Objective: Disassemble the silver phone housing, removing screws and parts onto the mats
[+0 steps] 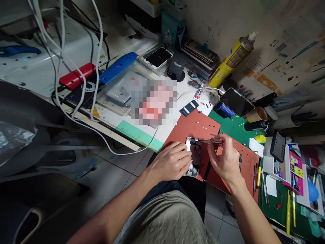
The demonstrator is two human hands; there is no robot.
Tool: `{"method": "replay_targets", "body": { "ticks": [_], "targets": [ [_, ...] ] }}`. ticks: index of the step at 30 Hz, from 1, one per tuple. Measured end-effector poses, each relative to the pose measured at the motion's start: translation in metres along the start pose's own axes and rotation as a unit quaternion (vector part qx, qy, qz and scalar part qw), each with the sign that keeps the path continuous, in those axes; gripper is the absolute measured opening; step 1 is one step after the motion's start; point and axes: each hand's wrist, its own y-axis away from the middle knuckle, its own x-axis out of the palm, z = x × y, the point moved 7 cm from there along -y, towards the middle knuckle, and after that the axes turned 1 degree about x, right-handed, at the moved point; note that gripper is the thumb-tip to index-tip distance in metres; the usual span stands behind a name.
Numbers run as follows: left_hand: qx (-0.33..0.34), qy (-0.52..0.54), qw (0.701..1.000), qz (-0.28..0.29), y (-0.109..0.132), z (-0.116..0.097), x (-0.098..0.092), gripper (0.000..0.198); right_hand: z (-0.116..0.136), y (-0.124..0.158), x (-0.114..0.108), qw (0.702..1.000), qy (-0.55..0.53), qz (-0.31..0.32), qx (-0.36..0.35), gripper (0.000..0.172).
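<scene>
An opened smartphone (196, 156) lies on the reddish-brown mat (207, 126), its inner parts showing. My left hand (175, 161) grips it along the left side, fingers curled over the edge; the thumb is hidden. Between the fingertips of my right hand (225, 156) is a thin screwdriver (217, 141) with a red handle. Its tip points left, at the upper right part of the phone, though I cannot tell whether it touches. Tiny loose parts (204, 127) lie on the mat above the phone.
A phone on a cable (237, 101) leans beyond the mat, near a yellow spray can (232, 59). Tweezers and pens (259, 174) lie at the mat's right edge, beside an organizer (278, 166). White cables (111, 149) hang over the left table edge. A blurred patch (154, 101) covers something pinkish.
</scene>
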Motion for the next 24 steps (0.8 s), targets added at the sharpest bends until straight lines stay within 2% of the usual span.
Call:
{"method": "replay_targets", "body": {
  "ticks": [4,8,11,17,21,24],
  "targets": [
    [0.002,-0.005,1.000,0.007,-0.001,-0.001,0.000,0.016,0.004,-0.004,0.005,0.998,0.006,0.059,-0.030,0.009],
    [0.001,-0.004,1.000,0.007,0.000,-0.001,0.000,0.016,0.002,-0.013,0.009,0.995,0.050,0.079,-0.039,0.008],
    [0.003,0.000,1.000,0.007,0.000,-0.001,0.000,0.015,0.000,-0.020,0.011,0.995,0.032,0.092,-0.039,0.012],
    [0.002,-0.004,1.000,0.004,0.000,-0.001,0.000,0.017,0.000,-0.021,0.015,0.988,-0.024,0.150,-0.041,0.007],
    [0.001,-0.010,1.000,0.000,0.000,-0.001,-0.001,0.017,-0.004,-0.020,0.010,0.994,0.008,0.101,-0.035,0.016],
    [0.001,-0.010,1.000,0.006,0.000,-0.001,0.000,0.018,-0.001,-0.021,0.012,0.991,-0.006,0.124,-0.051,0.010]
  ]
}}
